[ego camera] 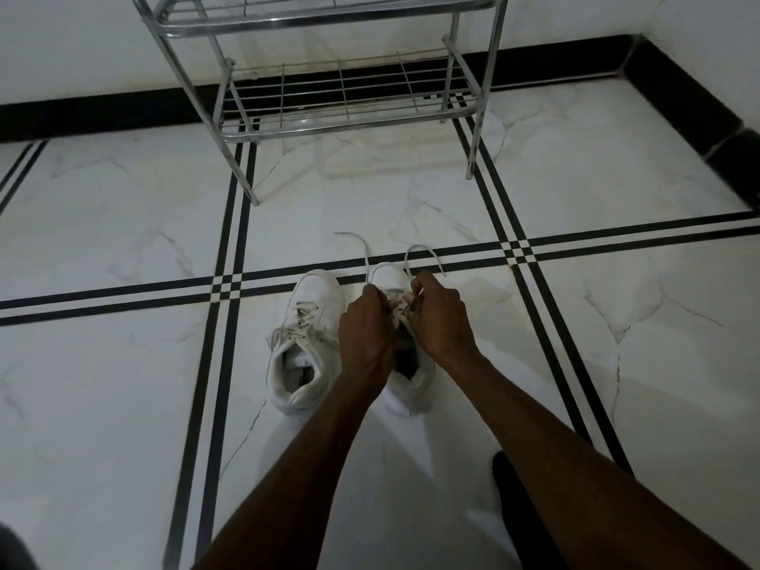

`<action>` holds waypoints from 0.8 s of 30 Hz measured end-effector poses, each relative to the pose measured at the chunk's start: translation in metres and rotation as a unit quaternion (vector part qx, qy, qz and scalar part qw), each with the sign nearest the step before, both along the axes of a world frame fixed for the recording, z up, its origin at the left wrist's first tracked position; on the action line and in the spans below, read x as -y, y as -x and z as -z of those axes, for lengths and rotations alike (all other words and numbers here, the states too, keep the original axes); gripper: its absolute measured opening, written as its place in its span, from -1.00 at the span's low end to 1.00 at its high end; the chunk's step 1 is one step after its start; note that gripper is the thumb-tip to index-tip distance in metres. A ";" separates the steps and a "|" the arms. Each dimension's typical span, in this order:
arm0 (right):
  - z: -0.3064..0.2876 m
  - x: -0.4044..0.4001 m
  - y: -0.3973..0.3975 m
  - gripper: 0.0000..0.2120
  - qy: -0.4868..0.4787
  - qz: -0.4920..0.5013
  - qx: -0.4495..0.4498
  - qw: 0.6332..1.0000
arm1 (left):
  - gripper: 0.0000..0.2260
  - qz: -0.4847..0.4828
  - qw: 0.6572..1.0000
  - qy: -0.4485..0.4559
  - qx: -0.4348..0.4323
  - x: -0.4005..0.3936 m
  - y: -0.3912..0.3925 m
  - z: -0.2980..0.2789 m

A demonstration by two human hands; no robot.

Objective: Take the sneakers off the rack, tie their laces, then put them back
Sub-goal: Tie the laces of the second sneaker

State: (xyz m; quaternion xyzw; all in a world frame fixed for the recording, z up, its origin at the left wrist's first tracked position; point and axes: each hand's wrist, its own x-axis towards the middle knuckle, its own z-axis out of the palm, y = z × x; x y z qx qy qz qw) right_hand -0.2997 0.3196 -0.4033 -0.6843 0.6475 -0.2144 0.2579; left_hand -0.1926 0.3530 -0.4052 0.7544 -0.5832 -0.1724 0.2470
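Two white sneakers stand side by side on the tiled floor, toes pointing away from me. The left sneaker (304,343) has a knot of laces on its tongue and nobody touches it. Over the right sneaker (388,277) my left hand (366,322) and my right hand (438,312) each pinch one of its white laces (415,255). The free lace ends trail forward over the toe onto the floor. My hands hide most of that shoe's tongue. The metal shoe rack (341,92) stands beyond the shoes, its shelves bare.
The floor is white marble tile with black double stripes (230,240). A black skirting (103,113) runs along the white wall behind the rack and along the right wall. A dark shape (510,495) lies under my right forearm, and another at the bottom left corner.
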 end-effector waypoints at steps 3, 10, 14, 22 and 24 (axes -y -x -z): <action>0.001 0.002 0.001 -0.88 0.001 -0.006 -0.009 1.000 | -0.94 0.005 1.000 -0.003 -0.011 -0.001 -0.003 0.004; -0.007 0.020 0.004 -0.82 -0.184 0.026 0.258 0.948 | -0.83 -0.071 0.916 -0.108 -0.379 0.003 -0.021 0.002; -0.028 0.026 0.007 -0.80 -0.142 0.034 0.338 0.930 | -0.76 -0.068 0.896 -0.018 -0.439 0.008 -0.041 -0.021; -0.072 0.036 0.002 -0.80 -0.248 -0.259 0.134 0.924 | -0.73 0.074 0.929 0.043 -0.361 0.031 -0.051 -0.053; -0.073 0.041 0.003 -0.75 -0.197 -0.264 0.092 0.940 | -0.64 0.095 0.921 0.009 -0.378 0.030 -0.048 -0.049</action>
